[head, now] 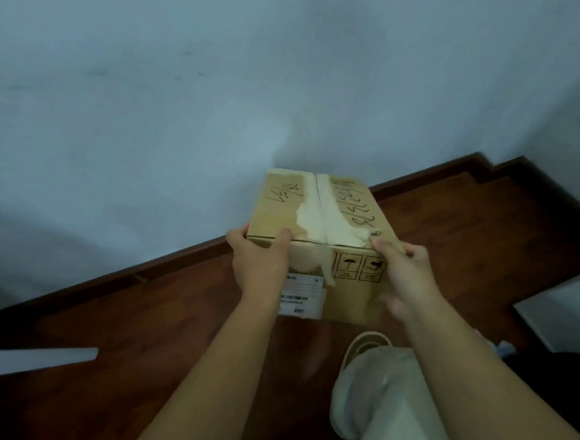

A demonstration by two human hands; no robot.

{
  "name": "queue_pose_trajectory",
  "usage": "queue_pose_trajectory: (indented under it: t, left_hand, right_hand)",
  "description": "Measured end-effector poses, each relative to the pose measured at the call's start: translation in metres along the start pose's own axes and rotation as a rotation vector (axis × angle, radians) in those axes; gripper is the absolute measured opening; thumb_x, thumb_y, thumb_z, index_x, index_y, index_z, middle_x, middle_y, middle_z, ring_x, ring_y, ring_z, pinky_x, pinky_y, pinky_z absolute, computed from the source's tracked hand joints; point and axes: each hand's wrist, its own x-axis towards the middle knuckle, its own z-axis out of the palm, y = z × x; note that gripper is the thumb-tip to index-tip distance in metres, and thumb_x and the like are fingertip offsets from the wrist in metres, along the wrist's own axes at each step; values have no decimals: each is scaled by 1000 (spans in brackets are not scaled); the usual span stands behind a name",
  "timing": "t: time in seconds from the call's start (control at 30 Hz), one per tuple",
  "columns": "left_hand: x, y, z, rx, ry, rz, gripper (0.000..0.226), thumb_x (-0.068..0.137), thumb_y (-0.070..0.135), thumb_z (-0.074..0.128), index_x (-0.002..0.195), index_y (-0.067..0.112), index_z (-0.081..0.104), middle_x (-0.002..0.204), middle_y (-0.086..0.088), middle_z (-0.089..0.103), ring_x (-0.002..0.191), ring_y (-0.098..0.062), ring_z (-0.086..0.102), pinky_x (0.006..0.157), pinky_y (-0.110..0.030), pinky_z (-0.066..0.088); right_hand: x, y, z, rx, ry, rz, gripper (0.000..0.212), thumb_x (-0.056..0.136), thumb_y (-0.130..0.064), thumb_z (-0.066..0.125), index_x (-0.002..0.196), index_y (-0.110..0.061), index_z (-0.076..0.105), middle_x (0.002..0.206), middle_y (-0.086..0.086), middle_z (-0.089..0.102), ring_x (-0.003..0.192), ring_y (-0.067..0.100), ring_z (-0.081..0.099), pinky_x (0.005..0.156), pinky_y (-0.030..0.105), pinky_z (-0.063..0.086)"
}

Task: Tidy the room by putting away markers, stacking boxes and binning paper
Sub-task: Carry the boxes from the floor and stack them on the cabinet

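A brown cardboard box (pixel 320 215) sits in the middle of the head view, close to the pale wall. Its top is sealed with torn beige tape and carries black handwritten numbers. A white shipping label (pixel 300 298) and printed handling symbols show on its near side. My left hand (pixel 260 262) grips the near left corner, thumb on the top edge. My right hand (pixel 405 272) grips the near right corner, fingers wrapped around the side. Whether the box rests on the floor or is lifted I cannot tell.
Dark red wooden floor (pixel 136 329) runs to a dark skirting board (pixel 176 256) under the wall. A white board edge (pixel 31 360) lies at the left. A pale flat panel (pixel 564 307) is at the right. My leg and slipper (pixel 369 349) stand just behind the box.
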Motion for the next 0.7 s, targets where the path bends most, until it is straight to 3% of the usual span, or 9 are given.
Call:
queue_pose_trajectory:
  t: [0.23, 0.43, 0.6, 0.7]
  left_hand:
    - [-89, 89, 48, -34, -221, 248, 54, 76, 36, 74, 115, 31, 37, 101, 12, 61, 85, -13, 67, 69, -34, 58]
    - [-191, 143, 87, -111, -381, 378, 54, 78, 34, 75, 115, 28, 36, 101, 11, 59, 81, -9, 64, 60, -27, 51]
    - [-260, 166, 99, -199, -478, 511, 59, 75, 36, 77, 118, 30, 37, 107, 11, 59, 90, -14, 66, 71, -39, 60]
    - [-296, 174, 101, -266, -505, 599, 60, 76, 33, 77, 120, 31, 37, 114, 9, 58, 95, -13, 65, 73, -37, 60]
  right_hand:
    - [-65, -76, -83, 218, 106, -166, 48, 87, -20, 69, 127, -17, 42, 102, 4, 63, 83, 18, 63, 56, 41, 51]
    - [-131, -130, -173, 342, 212, -345, 46, 85, -20, 71, 122, -14, 43, 108, 10, 64, 83, 20, 65, 58, 36, 51]
    - [-185, -146, -229, 478, 214, -483, 42, 87, -14, 68, 120, -14, 44, 109, 10, 63, 83, 19, 65, 61, 37, 51]
    - [-217, -152, -258, 515, 235, -564, 40, 86, -15, 69, 117, -18, 45, 109, 8, 62, 86, 18, 63, 62, 37, 51]
